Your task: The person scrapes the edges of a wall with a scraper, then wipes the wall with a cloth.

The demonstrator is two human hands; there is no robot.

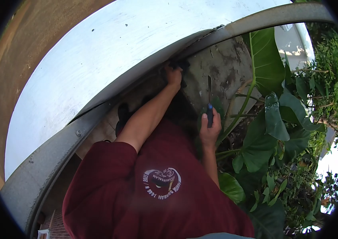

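My right hand [210, 128] is closed around the dark, blue-tipped handle of a knife [210, 110]. Its narrow dark blade points away from me, over a stained grey slab [226, 59]. Farther forward and to the left, my left hand [173, 75] reaches into shadow under the edge of a white panel [109, 44]. The fingers there are curled against a black thing [183, 65], too dark to name. Part of that hand is hidden in the shade.
A grey metal bar [272, 18] runs along the panel's edge and past me on the left. Large green leaves [266, 63] and stems crowd the right side, close to my right hand. Brown ground [37, 36] shows beyond the panel, and a brick wall [59, 227] at lower left.
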